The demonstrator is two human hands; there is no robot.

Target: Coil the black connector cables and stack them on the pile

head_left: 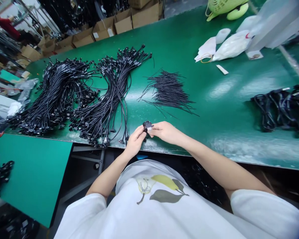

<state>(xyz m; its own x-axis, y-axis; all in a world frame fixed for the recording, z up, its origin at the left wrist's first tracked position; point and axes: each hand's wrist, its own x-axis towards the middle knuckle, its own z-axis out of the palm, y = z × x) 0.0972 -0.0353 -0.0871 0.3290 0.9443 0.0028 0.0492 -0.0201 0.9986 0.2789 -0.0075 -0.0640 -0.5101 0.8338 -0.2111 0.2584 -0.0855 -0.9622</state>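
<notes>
Centrally, just above the near edge of the green table surface (214,109), the left hand (134,142) and the right hand (165,132) meet, the fingers of both pinching a small black coiled cable bundle (147,125) held between them. Large heaps of loose black cables (64,89) fill the left of the frame. A fan of thin black ties (168,89) lies above the hands, and tied black cable bundles (281,106) lie at the right edge.

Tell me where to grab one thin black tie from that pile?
Probably pinch a stray tip at the near-right edge of the tie pile, coming from the person's side: single ends fan out there, apart from the tangle. The left hand and right hand hold a small cable coil.
</notes>
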